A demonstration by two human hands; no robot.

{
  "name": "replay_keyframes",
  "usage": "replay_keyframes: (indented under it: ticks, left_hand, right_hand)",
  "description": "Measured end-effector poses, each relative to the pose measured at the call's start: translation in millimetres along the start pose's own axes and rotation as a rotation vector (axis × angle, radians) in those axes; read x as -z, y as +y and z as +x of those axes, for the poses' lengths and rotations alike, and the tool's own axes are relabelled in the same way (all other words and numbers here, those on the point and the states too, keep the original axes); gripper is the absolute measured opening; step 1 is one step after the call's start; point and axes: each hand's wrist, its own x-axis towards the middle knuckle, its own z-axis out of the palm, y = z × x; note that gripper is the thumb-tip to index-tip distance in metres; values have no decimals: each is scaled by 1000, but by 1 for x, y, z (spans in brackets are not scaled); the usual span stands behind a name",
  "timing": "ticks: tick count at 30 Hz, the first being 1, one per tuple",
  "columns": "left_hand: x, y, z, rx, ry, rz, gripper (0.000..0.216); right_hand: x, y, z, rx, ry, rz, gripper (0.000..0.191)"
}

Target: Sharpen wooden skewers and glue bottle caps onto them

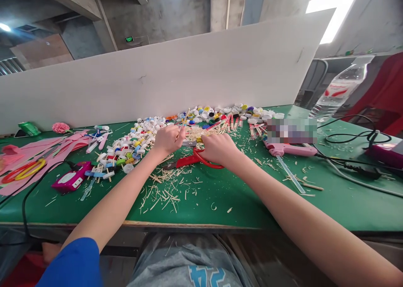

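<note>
My left hand (168, 140) is closed round a thin wooden stick (185, 118) that points up and away from me. My right hand (220, 149) grips a utility knife with a yellow body, mostly hidden by the fingers. Its metal blade (189, 143) reaches left to beside my left fist; whether it touches the stick I cannot tell. Below the right hand, red-handled scissors (187, 161) lie on the green table (220, 211). Pale wood shavings (163, 196) are strewn around and beneath both hands.
Bottle caps, several fixed on sticks, are heaped at left (138, 144) and back. Right of my hands lie a pink glue gun (288, 149) and bundled sticks (231, 123). A water bottle (340, 87), a purple box (71, 177), cables and a white board (176, 77) surround the workspace.
</note>
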Motion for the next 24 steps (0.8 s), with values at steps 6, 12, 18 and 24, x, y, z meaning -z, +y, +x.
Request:
replay_keyframes:
  ticks: [6, 12, 18, 24]
  left_hand:
    - [1, -20, -12, 97, 28, -159, 41]
    - [-18, -23, -19, 244, -155, -265, 47]
    - [-27, -22, -18, 246, -121, -341, 37]
    - [-27, -26, -17, 218, -145, -404, 38]
  right_hand:
    - [0, 17, 2, -105, -63, -23, 49]
    - [2, 21, 2, -163, -107, 48, 57]
    - [4, 16, 1, -176, -117, 123, 57]
    - [6, 18, -2, -165, -135, 155, 68]
